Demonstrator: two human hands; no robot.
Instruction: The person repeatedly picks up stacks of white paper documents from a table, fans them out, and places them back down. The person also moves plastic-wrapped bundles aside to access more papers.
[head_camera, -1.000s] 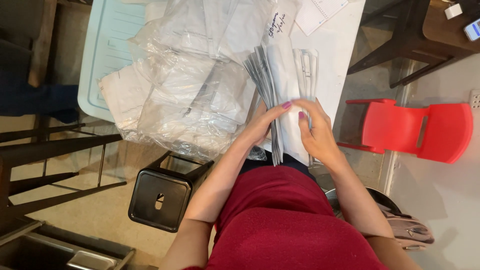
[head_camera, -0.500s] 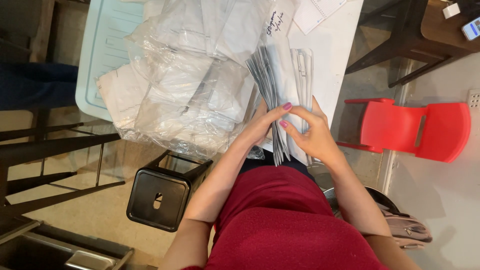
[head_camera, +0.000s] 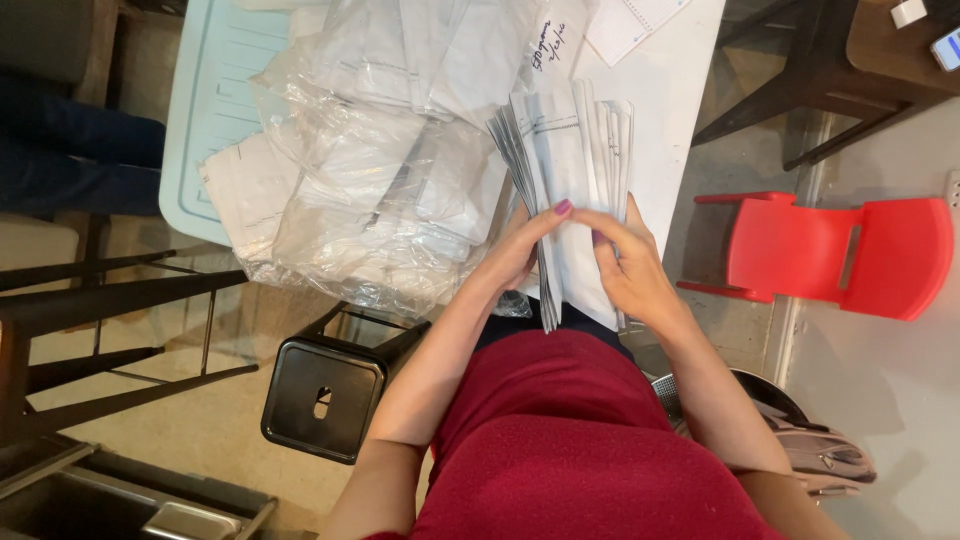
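The stack of white paper sheets (head_camera: 575, 190) stands fanned between my two hands at the near edge of the tabletop (head_camera: 675, 120), just in front of my body. My left hand (head_camera: 520, 250) curls around the stack's left side, thumb laid over the top sheets, fingers closed on the bundle. My right hand (head_camera: 630, 265) grips the right side, its fingertips (head_camera: 598, 238) pinching into the sheets close to my left thumb, so both hands sit together, clamped on the one stack. I cannot count the sheets; their edges splay out in several thin groups toward the far side.

Just left of the stack lies one large heap of clear plastic bags (head_camera: 370, 170) with more papers inside, hanging over the tabletop's near edge. Under that heap sits one pale blue tray (head_camera: 205, 120) toward the left edge. Below the tabletop stands one black stool (head_camera: 325, 395), and off to the right one red plastic chair (head_camera: 850, 250) on the floor.
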